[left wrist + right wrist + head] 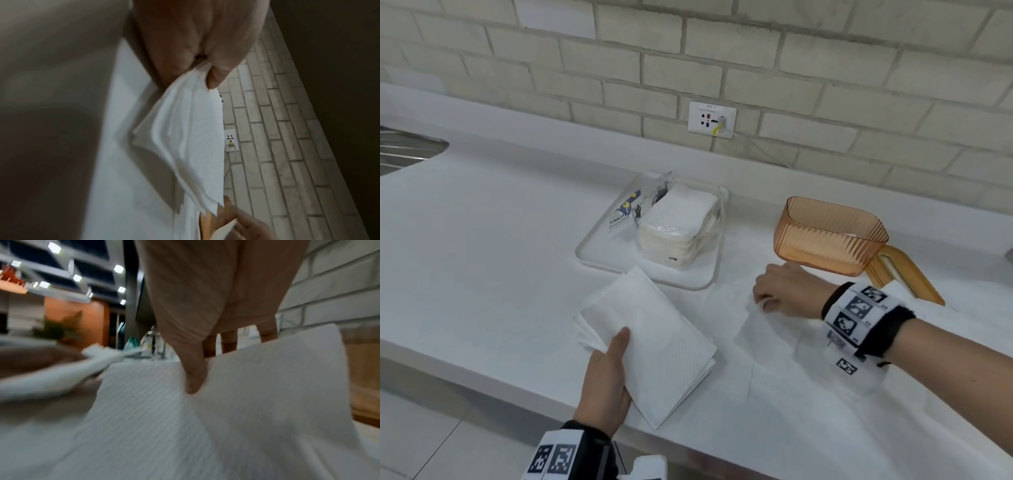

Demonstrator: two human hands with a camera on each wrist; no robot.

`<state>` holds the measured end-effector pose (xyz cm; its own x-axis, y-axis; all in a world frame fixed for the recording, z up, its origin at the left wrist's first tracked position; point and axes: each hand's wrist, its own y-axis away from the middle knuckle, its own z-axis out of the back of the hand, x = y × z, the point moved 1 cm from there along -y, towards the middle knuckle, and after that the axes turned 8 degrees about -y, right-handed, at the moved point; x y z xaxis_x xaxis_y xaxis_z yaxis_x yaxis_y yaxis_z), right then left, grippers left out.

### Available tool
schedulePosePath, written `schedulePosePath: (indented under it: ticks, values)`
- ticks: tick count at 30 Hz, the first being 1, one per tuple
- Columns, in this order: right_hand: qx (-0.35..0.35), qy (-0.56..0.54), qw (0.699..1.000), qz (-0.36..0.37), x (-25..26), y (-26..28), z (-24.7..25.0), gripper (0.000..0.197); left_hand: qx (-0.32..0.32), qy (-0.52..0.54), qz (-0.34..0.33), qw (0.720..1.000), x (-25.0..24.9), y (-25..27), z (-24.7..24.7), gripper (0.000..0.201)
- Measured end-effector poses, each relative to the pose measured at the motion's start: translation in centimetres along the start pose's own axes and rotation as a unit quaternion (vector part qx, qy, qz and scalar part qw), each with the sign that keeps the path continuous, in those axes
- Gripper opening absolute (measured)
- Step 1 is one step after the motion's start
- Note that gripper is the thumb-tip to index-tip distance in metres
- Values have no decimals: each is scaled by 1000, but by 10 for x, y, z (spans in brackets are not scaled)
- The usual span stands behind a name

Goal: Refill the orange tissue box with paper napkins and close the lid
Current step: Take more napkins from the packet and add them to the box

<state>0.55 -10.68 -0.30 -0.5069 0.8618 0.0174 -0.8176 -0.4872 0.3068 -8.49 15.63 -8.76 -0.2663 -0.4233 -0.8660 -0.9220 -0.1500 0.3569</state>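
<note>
The orange tissue box (828,236) stands open on the white counter at the right, and its lid (904,274) lies tipped beside it. My left hand (607,373) grips a folded stack of white napkins (650,339) just above the counter's front edge, thumb on top; the left wrist view shows the same stack of napkins (189,141) pinched. My right hand (780,291), just in front of the box, pinches the corner of a single napkin (767,339) lying spread on the counter. In the right wrist view the thumb presses this single napkin (246,402).
A white tray (599,253) behind the stack carries an opened pack of napkins (678,222). A wall socket (711,119) with a cable sits on the brick wall. A metal sink (404,147) is at the far left.
</note>
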Motion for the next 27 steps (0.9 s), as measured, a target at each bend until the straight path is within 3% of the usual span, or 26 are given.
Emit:
schedulePosePath:
  ticks: [2, 4, 7, 11, 17, 21, 24, 27]
  values:
    - [-53, -72, 996, -28, -9, 6, 21, 13, -1, 5, -3, 1000, 2, -1, 0, 21]
    - [-63, -50, 997, -22, -8, 11, 39, 14, -16, 15, -4, 1000, 3, -2, 1, 16]
    - [9, 105, 994, 36, 19, 6, 46, 20, -55, 18, -12, 998, 6, -4, 8, 15]
    - [138, 216, 961, 101, 64, -15, 31, 26, -66, 3, -27, 997, 4, 2, 20, 20]
    - [183, 160, 966, 83, 80, -8, 69, 26, -68, 20, -25, 997, -1, 4, 30, 18]
    - [270, 211, 938, 52, 75, 8, 71, 34, -69, 18, -25, 997, -1, 4, 27, 18]
    - [266, 207, 936, 100, 76, -14, 44, 34, -64, 18, -25, 997, -2, 5, 25, 18]
    - [197, 211, 944, 162, 84, -38, 21, 33, -59, 29, -17, 998, -4, 6, 24, 17]
